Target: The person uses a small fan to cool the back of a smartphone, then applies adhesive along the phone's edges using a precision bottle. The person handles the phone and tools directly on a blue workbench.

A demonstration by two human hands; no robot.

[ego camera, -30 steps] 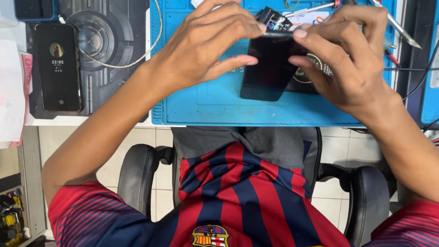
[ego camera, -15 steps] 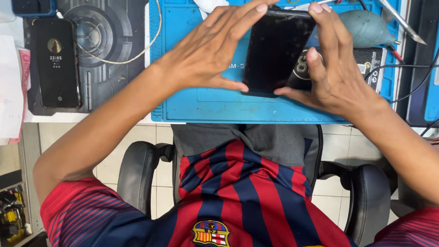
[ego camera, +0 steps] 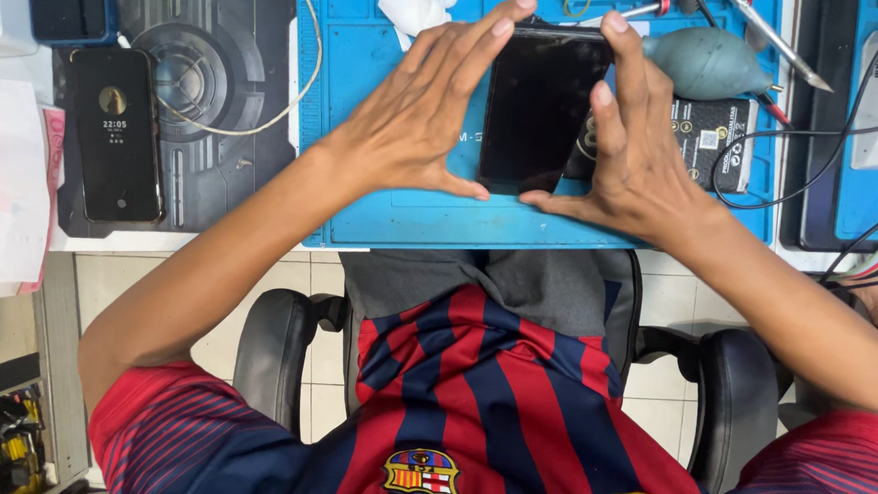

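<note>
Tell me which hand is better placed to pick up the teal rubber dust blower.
Probably the right. The right hand grips the right edge of the black rectangular phone, and the teal rubber dust blower lies just beside its fingertips. The left hand is on the phone's far side and would have to cross over it.

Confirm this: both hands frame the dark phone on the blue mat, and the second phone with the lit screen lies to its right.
One thing is wrong. In the head view both hands, left hand and right hand, do frame the dark phone on the blue mat, but the lit phone lies to its left.
</note>
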